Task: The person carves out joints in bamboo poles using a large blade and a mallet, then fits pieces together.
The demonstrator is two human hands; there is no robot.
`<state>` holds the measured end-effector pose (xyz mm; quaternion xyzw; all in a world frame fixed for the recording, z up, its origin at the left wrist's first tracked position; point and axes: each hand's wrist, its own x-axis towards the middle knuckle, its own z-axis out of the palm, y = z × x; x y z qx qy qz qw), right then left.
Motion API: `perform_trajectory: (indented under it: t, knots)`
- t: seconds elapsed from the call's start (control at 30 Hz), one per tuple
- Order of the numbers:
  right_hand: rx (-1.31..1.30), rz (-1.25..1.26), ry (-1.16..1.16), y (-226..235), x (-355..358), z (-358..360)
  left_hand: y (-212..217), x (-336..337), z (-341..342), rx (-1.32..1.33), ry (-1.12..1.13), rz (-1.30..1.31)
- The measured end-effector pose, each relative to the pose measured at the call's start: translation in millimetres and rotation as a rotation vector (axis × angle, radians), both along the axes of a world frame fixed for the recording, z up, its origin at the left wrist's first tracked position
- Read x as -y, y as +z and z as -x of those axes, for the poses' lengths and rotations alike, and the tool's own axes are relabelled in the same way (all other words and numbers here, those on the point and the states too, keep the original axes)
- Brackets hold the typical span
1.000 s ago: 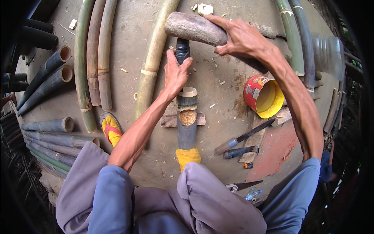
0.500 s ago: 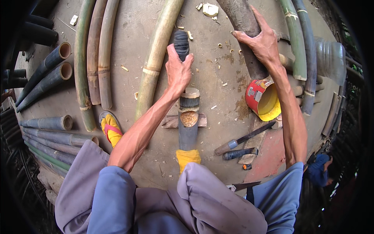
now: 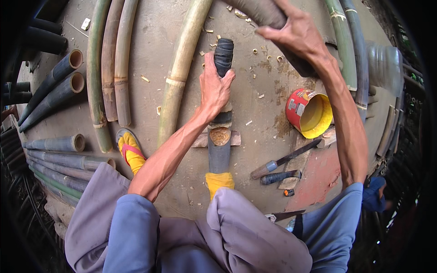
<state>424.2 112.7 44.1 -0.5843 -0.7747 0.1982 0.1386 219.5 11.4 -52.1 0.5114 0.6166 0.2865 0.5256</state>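
Observation:
My left hand (image 3: 216,88) is closed round a tool handle wrapped in black (image 3: 223,57), leaning a little to the right. The tool's lower end is hidden by the hand. Below that hand lies a short dark bamboo piece (image 3: 219,157) with a rounded pale cut (image 3: 220,135) in its upper face. It rests across a wooden block (image 3: 201,140), and my foot in a yellow sock (image 3: 219,183) presses on its near end. My right hand (image 3: 298,34) grips a thick grey-brown log (image 3: 264,12), slanting and slightly blurred, raised to the right of the handle.
Long bamboo poles (image 3: 183,68) lie left and right. A red tin, yellow inside (image 3: 293,111), stands at right. Near it lie a wooden-handled blade (image 3: 264,170) and another black-wrapped handle (image 3: 275,178). Chips litter the ground. Part of another person (image 3: 373,194) shows at far right.
My right hand has moved up and a little left, and the log now slants more. My left hand and the wrapped handle have shifted slightly right.

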Motion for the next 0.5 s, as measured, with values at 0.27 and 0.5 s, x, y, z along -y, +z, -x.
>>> perform_trajectory:
  t: [0.27,0.5]
  knots:
    - [0.146,0.222,0.029,6.4,10.9,10.3,0.0,5.5,0.3,-0.001,0.032,0.007]
    - [0.087,0.161,0.107,-19.9,41.7,1.1,3.6,7.6,-5.7,-0.001,0.069,0.118]
